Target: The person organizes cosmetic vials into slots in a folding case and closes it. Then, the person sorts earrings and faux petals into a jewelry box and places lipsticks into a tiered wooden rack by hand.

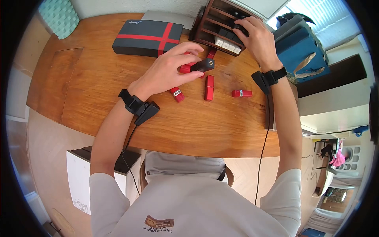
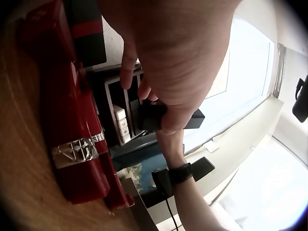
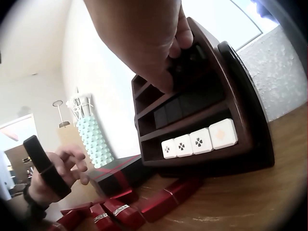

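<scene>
In the head view my left hand (image 1: 167, 71) holds a black lipstick tube (image 1: 205, 65) between thumb and fingers above the table, its end with a small gold mark facing right. My right hand (image 1: 258, 41) reaches into an upper compartment of the dark wooden rack (image 1: 200, 29), fingertips on a black piece (image 3: 185, 65). In the right wrist view, white-ended tubes (image 3: 201, 140) fill the lowest row and black ones (image 3: 190, 103) lie in the row above. Red tubes (image 1: 209, 88) lie on the table below the left hand; another red tube (image 1: 242, 93) lies farther right.
A black gift box (image 1: 140, 34) with red ribbon lies left of the rack. Blue bags (image 1: 302, 51) stand at the right. A mint textured vase (image 1: 59, 17) is at the back left of the wooden table (image 1: 158, 130).
</scene>
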{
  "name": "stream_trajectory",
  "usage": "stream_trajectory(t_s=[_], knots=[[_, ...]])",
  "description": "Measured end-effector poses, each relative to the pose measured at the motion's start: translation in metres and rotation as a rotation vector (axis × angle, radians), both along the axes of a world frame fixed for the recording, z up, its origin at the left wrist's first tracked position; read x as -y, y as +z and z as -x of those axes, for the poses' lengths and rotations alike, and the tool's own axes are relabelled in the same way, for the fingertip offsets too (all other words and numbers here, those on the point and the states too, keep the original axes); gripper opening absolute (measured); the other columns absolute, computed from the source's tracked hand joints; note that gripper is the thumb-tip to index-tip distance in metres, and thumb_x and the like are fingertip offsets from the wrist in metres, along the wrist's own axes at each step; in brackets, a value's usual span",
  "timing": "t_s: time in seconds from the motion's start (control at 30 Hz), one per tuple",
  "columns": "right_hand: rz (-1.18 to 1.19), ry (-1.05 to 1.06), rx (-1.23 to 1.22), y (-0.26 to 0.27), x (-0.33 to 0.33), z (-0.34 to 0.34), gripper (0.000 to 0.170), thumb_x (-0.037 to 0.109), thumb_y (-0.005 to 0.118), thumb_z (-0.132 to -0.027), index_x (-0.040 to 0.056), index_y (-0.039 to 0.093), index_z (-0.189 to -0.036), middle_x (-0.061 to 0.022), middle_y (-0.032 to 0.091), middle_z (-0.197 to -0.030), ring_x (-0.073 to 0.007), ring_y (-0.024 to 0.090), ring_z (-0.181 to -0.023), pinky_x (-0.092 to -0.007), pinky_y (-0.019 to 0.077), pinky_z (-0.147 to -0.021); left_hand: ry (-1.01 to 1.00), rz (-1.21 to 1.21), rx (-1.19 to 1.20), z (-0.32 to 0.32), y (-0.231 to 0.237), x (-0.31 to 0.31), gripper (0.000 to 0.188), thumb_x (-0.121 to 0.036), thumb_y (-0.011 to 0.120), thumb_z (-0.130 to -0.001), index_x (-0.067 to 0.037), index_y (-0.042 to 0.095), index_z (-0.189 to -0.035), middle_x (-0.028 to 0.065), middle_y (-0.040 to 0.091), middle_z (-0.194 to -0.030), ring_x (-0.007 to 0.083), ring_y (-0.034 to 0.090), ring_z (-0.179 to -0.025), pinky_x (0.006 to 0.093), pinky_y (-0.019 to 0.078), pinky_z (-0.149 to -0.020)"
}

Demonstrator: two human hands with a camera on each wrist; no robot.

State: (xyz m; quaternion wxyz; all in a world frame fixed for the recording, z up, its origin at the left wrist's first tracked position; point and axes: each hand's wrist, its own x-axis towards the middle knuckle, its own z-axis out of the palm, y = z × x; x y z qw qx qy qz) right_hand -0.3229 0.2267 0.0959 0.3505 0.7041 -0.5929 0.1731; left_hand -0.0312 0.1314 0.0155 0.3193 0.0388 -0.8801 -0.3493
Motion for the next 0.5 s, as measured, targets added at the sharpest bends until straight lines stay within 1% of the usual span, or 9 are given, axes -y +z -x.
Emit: stream_trajectory(t_s=[0.2,0.27,0.3,0.33,0.37,0.4,0.43,0.47,0.5], knots=[[-0.019,-0.028,-0.028,-0.002,-0.001,-0.003,0.021,0.022,0.079,-0.089,0.011,0.077,-0.107,-0.0032,0.069,-0.102,-0.0252,0.069,-0.094,-0.0387,0.0608,-0.074,-0.005,0.017,-0.005,0.0,-0.001,0.002,0.026,-0.018,0.08,-0.091,-0.001,0.074,-0.108,0.0044,0.06,-0.138,0.0197,0.063,-0.115,0.0328,0.0546,-0.087],[0.025,0.009,0.011,-0.001,-0.003,-0.011,0.022,0.022,0.079,-0.089,0.0099,0.077,-0.107,-0.0042,0.07,-0.101,-0.0239,0.069,-0.09,-0.0375,0.06,-0.072,-0.002,0.041,-0.036,0.0,0.0,0.002,0.029,-0.019,0.081,-0.09,0.001,0.073,-0.11,0.0058,0.065,-0.128,0.0193,0.065,-0.106,0.0311,0.0547,-0.082],[0.072,0.051,0.047,0.002,-0.004,-0.02,0.022,0.021,0.08,-0.089,0.0087,0.077,-0.108,-0.0052,0.07,-0.101,-0.0226,0.068,-0.086,-0.0362,0.0593,-0.071,-0.002,0.041,-0.035,0.0,0.0,0.002,0.029,-0.019,0.081,-0.09,0.001,0.073,-0.11,0.0058,0.065,-0.128,0.0193,0.065,-0.106,0.0311,0.0547,-0.082],[0.07,0.052,0.048,0.005,-0.009,-0.031,0.022,0.021,0.08,-0.089,0.0087,0.077,-0.108,-0.0052,0.07,-0.101,-0.0226,0.068,-0.086,-0.0362,0.0593,-0.071,0.021,0.017,0.003,0.0,0.0,0.002,0.03,-0.018,0.081,-0.09,0.001,0.072,-0.111,0.0066,0.066,-0.122,0.0197,0.066,-0.101,0.0307,0.0547,-0.081],[-0.075,0.114,0.284,0.009,-0.017,-0.046,0.024,0.021,0.08,-0.09,0.0072,0.077,-0.109,-0.0065,0.071,-0.101,-0.0218,0.068,-0.082,-0.0351,0.0584,-0.07,0.046,-0.007,0.041,0.0,0.0,0.002,0.031,-0.018,0.08,-0.091,0.002,0.071,-0.112,0.0073,0.068,-0.116,0.0202,0.067,-0.097,0.0303,0.0547,-0.08],[-0.222,0.174,0.521,0.01,-0.024,-0.059,0.025,0.02,0.081,-0.09,0.0057,0.077,-0.109,-0.0078,0.072,-0.101,-0.021,0.067,-0.077,-0.0341,0.0574,-0.069,0.049,-0.011,0.043,-0.001,0.0,0.002,0.031,-0.018,0.08,-0.091,0.002,0.071,-0.112,0.0073,0.068,-0.116,0.0202,0.067,-0.097,0.0303,0.0547,-0.08],[-0.333,0.26,0.568,0.009,-0.028,-0.066,0.027,0.02,0.082,-0.089,0.0038,0.076,-0.11,-0.009,0.073,-0.1,-0.0201,0.066,-0.073,-0.0314,0.0567,-0.069,0.063,-0.034,0.059,-0.001,0.0,0.003,0.03,-0.017,0.08,-0.091,0.002,0.071,-0.112,0.0079,0.069,-0.112,0.0209,0.067,-0.093,0.0308,0.0548,-0.08],[-0.333,0.256,0.571,0.009,-0.033,-0.076,0.027,0.02,0.082,-0.089,0.0038,0.076,-0.11,-0.009,0.073,-0.1,-0.0201,0.066,-0.073,-0.0314,0.0567,-0.069,0.074,-0.055,0.075,0.0,0.0,0.003,0.029,-0.015,0.079,-0.091,0.003,0.07,-0.112,0.0085,0.069,-0.108,0.0216,0.067,-0.09,0.0312,0.055,-0.08],[-0.428,0.32,0.616,0.009,-0.038,-0.086,0.029,0.02,0.083,-0.089,0.0042,0.076,-0.112,-0.0088,0.072,-0.101,-0.0199,0.067,-0.075,-0.0314,0.0572,-0.069,0.067,-0.054,0.076,0.001,-0.001,0.003,0.029,-0.015,0.079,-0.091,0.003,0.07,-0.112,0.0085,0.069,-0.108,0.0216,0.067,-0.09,0.0312,0.055,-0.08]])
